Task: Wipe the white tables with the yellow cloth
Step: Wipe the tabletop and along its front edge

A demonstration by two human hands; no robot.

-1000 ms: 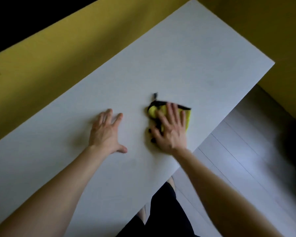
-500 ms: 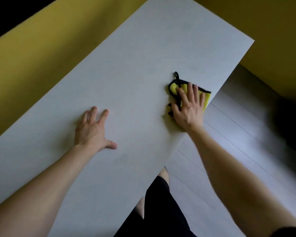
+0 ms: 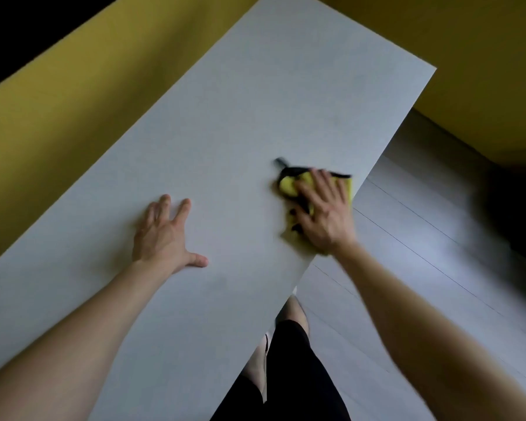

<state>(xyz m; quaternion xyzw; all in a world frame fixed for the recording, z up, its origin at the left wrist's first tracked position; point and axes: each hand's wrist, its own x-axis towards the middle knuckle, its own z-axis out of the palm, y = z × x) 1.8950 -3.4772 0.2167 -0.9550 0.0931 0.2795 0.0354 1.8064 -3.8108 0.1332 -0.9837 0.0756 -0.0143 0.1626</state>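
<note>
Two bare hands on one long white rectangular tabletop (image 3: 240, 123), which runs diagonally from 7 o'clock up to 1 o'clock across the view. Far left, at 9 to 11 o'clock: mustard-yellow wall (image 3: 73, 95) along the table's long far edge, black dark area in the top-left corner. Left forearm enters from 7 o'clock; left hand (image 3: 164, 235) lies flat, palm down on the table just left of centre, fingers spread wide and pointing to about 12 o'clock, thumb stuck out toward 3 o'clock, holding nothing. Bare table surface between the two hands, hands well apart. Right of centre, at roughly 3 o'clock from the left hand: crumpled yellow microfibre cloth with black trim (image 3: 289, 185), on the table right next to the near long edge, small black loop sticking out at its 11 o'clock corner. Right hand (image 3: 324, 214) pressed flat on top of the cloth, fingers extended and slightly apart, pointing to about 11 o'clock, palm covering most of it; cloth and hand motion-blurred, so cannot tell if any fingers curl into the fabric. Right forearm comes in from 5 o'clock. Below the table edge at 6 o'clock: black garment (image 3: 289, 375) and a bare foot. Right side: pale grey plank floor (image 3: 422, 268), more yellow wall at 2 o'clock, dark shadow at 3 o'clock.
</note>
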